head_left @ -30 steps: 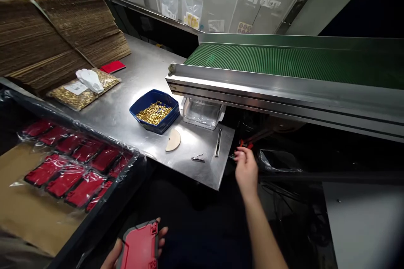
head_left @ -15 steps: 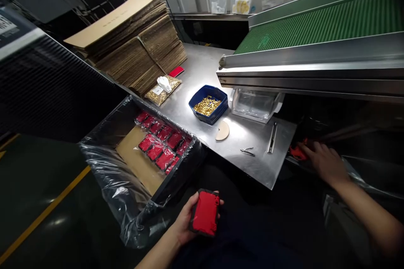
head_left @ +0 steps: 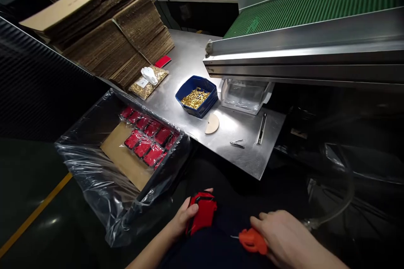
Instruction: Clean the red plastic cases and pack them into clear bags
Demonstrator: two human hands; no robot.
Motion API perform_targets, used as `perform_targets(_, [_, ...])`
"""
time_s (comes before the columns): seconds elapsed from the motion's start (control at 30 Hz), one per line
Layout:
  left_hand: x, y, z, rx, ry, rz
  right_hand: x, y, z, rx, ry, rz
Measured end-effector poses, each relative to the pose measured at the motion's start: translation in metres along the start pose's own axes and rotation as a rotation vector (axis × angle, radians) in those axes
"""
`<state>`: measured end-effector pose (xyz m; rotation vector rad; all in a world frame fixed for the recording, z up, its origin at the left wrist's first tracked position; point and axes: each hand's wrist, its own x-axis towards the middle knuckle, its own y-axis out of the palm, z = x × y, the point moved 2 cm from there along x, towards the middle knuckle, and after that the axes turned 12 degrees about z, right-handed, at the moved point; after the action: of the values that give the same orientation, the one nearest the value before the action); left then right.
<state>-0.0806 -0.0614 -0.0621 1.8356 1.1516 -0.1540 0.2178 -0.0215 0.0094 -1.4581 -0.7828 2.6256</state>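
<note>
The left hand (head_left: 186,218) is closed around a red case (head_left: 203,212) with a dark rim, held low in front of the person, below the near edge of the table (head_left: 189,63). The right hand (head_left: 284,239) grips an orange tool (head_left: 251,240) with a thin metal tip pointing toward the case; a clear hose (head_left: 334,212) curves away to the right behind that hand. The two hands are near each other but apart.

To the left of the case stands a black crate (head_left: 94,113) lined with a clear plastic bag (head_left: 94,193). On its floor lies a sheet of brown cardboard (head_left: 126,164), and along the far side rest two rows of red cases (head_left: 148,138) wrapped in plastic film.

On the table a blue bin (head_left: 197,101) holds a heap of small gold-coloured parts (head_left: 195,97). Just beside it on the right, under the edge of the green conveyor belt (head_left: 315,8), sits a clear plastic tub (head_left: 244,94); what it holds cannot be made out. Farther back lies a clear bag of gold parts (head_left: 148,82) with a white glove (head_left: 149,75) on top, next to a stack of flattened cardboard boxes (head_left: 104,25). A small red piece (head_left: 163,61) lies by the stack. In front of the blue bin rests a tan half-round piece (head_left: 212,123), and near the table corner lie tweezers (head_left: 236,144) and a slim metal bar (head_left: 261,122).
</note>
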Motion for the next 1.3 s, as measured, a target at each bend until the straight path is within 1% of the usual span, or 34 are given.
perform_targets(0.03, [0.000, -0.001, 0.001, 0.035, 0.002, -0.003, 0.000, -0.003, 0.010, 0.021, 0.025, -0.004])
perform_targets(0.1, [-0.001, -0.002, 0.002, 0.081, 0.002, -0.014, -0.002, -0.009, 0.021, 0.056, 0.063, -0.030])
perform_targets(0.23, [-0.002, 0.004, -0.002, 0.086, -0.006, 0.010, -0.004, -0.019, 0.030, 0.082, 0.062, 0.001])
perform_targets(0.33, [-0.001, 0.013, -0.009, 0.059, -0.005, 0.064, -0.006, -0.024, 0.036, 0.130, 0.109, -0.032])
perform_targets(0.37, [-0.002, 0.017, -0.012, 0.053, -0.010, 0.078, -0.008, -0.025, 0.038, 0.136, 0.123, -0.023])
perform_targets(0.43, [-0.003, 0.025, -0.019, 0.064, -0.045, 0.094, -0.014, -0.027, 0.041, 0.108, 0.135, 0.050])
perform_targets(0.47, [-0.003, 0.030, -0.024, 0.111, -0.069, 0.089, -0.018, -0.028, 0.041, 0.084, 0.148, 0.088])
perform_targets(0.5, [-0.004, 0.035, -0.030, 0.198, -0.091, 0.073, -0.024, -0.030, 0.039, 0.067, 0.173, 0.113])
perform_targets(0.53, [-0.003, 0.039, -0.037, 0.334, -0.108, 0.039, -0.031, -0.033, 0.036, 0.068, 0.202, 0.118])
perform_targets(0.6, [0.000, 0.050, -0.052, 0.739, -0.133, -0.046, -0.044, -0.041, 0.027, 0.128, 0.240, 0.087])
perform_targets(0.63, [0.003, 0.055, -0.058, 0.974, -0.141, -0.070, -0.050, -0.046, 0.021, 0.161, 0.254, 0.066])
perform_targets(0.67, [0.007, 0.060, -0.063, 1.198, -0.146, -0.062, -0.055, -0.052, 0.015, 0.176, 0.275, 0.041])
perform_targets(0.7, [0.012, 0.066, -0.066, 1.394, -0.147, -0.012, -0.057, -0.060, 0.010, 0.166, 0.304, 0.020])
perform_targets(0.73, [0.017, 0.070, -0.066, 1.558, -0.144, 0.075, -0.058, -0.068, 0.007, 0.136, 0.332, 0.006])
perform_targets(0.77, [0.022, 0.074, -0.066, 1.676, -0.134, 0.180, -0.057, -0.076, 0.006, 0.098, 0.344, -0.001])
perform_targets(0.8, [0.025, 0.076, -0.065, 1.744, -0.126, 0.278, -0.055, -0.086, 0.007, 0.064, 0.341, -0.003])
perform_targets(0.83, [0.028, 0.077, -0.064, 1.761, -0.126, 0.346, -0.053, -0.095, 0.009, 0.041, 0.324, -0.004])
perform_targets(0.87, [0.029, 0.075, -0.065, 1.730, -0.137, 0.372, -0.050, -0.103, 0.013, 0.028, 0.304, -0.007])
perform_targets(0.9, [0.028, 0.072, -0.066, 1.647, -0.156, 0.354, -0.049, -0.109, 0.017, 0.024, 0.291, -0.016])
perform_targets(0.93, [0.027, 0.067, -0.069, 1.510, -0.176, 0.302, -0.048, -0.112, 0.021, 0.029, 0.292, -0.026])
perform_targets(0.97, [0.024, 0.061, -0.071, 1.314, -0.188, 0.235, -0.047, -0.111, 0.023, 0.051, 0.302, -0.031])
perform_targets(1.0, [0.021, 0.054, -0.072, 1.063, -0.196, 0.173, -0.047, -0.105, 0.024, 0.089, 0.313, -0.029])
perform_targets(1.07, [0.014, 0.040, -0.067, 0.480, -0.204, 0.108, -0.046, -0.084, 0.018, 0.196, 0.311, -0.052])
perform_targets(1.1, [0.012, 0.035, -0.061, 0.210, -0.196, 0.097, -0.045, -0.071, 0.011, 0.242, 0.297, -0.105])
perform_targets(1.13, [0.010, 0.031, -0.053, -0.009, -0.188, 0.088, -0.042, -0.057, 0.001, 0.255, 0.278, -0.198])
perform_targets(1.17, [0.010, 0.028, -0.045, -0.154, -0.181, 0.076, -0.039, -0.045, -0.012, 0.222, 0.268, -0.331])
perform_targets(1.2, [0.011, 0.026, -0.036, -0.215, -0.167, 0.055, -0.035, -0.034, -0.029, 0.153, 0.288, -0.451])
perform_targets(1.23, [0.012, 0.025, -0.028, -0.213, -0.147, 0.029, -0.030, -0.026, -0.047, 0.059, 0.336, -0.538])
perform_targets(1.27, [0.014, 0.024, -0.023, -0.179, -0.134, 0.005, -0.023, -0.021, -0.067, -0.034, 0.393, -0.584])
perform_targets(1.3, [0.017, 0.025, -0.019, -0.132, -0.130, -0.009, -0.016, -0.020, -0.088, -0.112, 0.442, -0.601])
